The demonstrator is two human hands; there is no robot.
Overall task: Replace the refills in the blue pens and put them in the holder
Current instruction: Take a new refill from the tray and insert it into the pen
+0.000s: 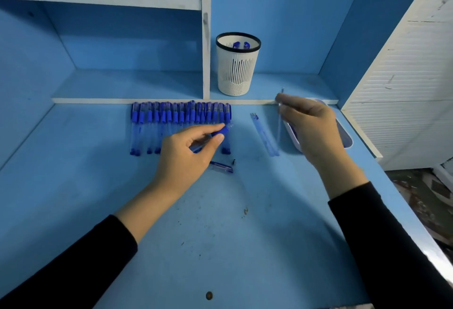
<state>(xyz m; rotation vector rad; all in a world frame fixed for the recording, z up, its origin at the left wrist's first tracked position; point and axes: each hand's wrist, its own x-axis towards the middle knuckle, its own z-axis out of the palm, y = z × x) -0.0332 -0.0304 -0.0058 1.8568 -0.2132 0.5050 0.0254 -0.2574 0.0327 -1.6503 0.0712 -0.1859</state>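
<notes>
Left hand [188, 147]: fingers and thumb curled round a blue plastic pen with a clear barrel [220, 133], held over the near end of the pen row, its blue end pointing far and right.
Right hand [311, 127]: fingertips pinch a thin clear plastic refill [279, 125], which stands nearly upright, just left of the tray.
Loose parts: a clear pen barrel with blue trim [221, 166] lies flat on the desk just near of the left hand; a small black piece [233, 161] lies beside its right end.
Spare refills [264, 134]: a few thin blue-clear tubes lying together between the two hands.
Pen row [181, 117]: many blue capped pens side by side, caps toward the far ledge, left of centre.
White shallow plastic tray [348, 138]: at the right desk edge, partly hidden by the right hand.
White slotted cylindrical holder with black rim [235, 71]: upright on the far ledge, with two blue pen tops [241, 45] showing inside.
Blue desk surface [220, 223]: carries everything but the holder.
</notes>
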